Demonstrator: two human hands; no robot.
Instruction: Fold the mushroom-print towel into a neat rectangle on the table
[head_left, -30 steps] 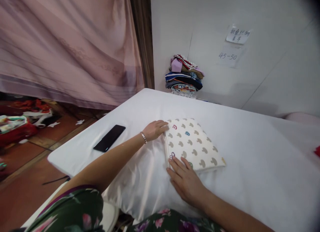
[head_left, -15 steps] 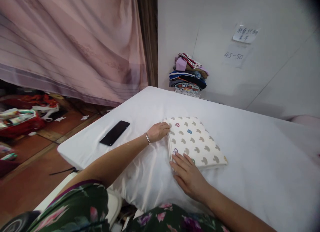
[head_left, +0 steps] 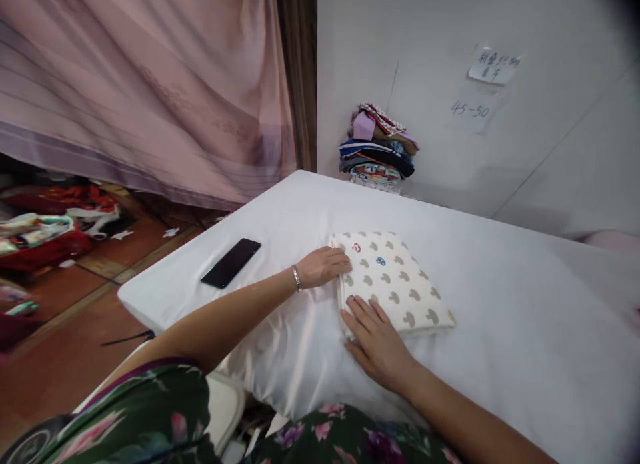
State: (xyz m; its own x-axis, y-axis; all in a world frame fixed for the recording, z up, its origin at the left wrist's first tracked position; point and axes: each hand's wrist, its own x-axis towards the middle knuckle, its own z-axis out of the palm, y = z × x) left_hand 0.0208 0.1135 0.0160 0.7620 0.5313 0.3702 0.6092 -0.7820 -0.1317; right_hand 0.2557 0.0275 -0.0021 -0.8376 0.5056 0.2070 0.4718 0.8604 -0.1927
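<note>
A folded white cloth (head_left: pixel 393 277) with grey mushroom prints, a few of them coloured, lies flat in a neat square. My left hand (head_left: pixel 324 267) rests at its left edge, fingers lying together over the top of the fold; the thumb is hidden. Across the near left corner, my right hand (head_left: pixel 379 344) lies flat with fingers stretched out on the fabric and the thumb apart, close to the table. Neither hand is lifting the cloth.
The cloth lies on a white-covered table (head_left: pixel 505 331). A black phone (head_left: pixel 231 263) sits to the left. Against the wall behind stands a pile of folded clothes (head_left: pixel 379 151). A pink curtain (head_left: pixel 165 84) hangs at the back left, with a red container (head_left: pixel 45 244) on the floor below.
My left hand has slid slightly right, further onto the cloth's edge. My right hand has shifted a little up over the near corner. The cloth stays folded.
</note>
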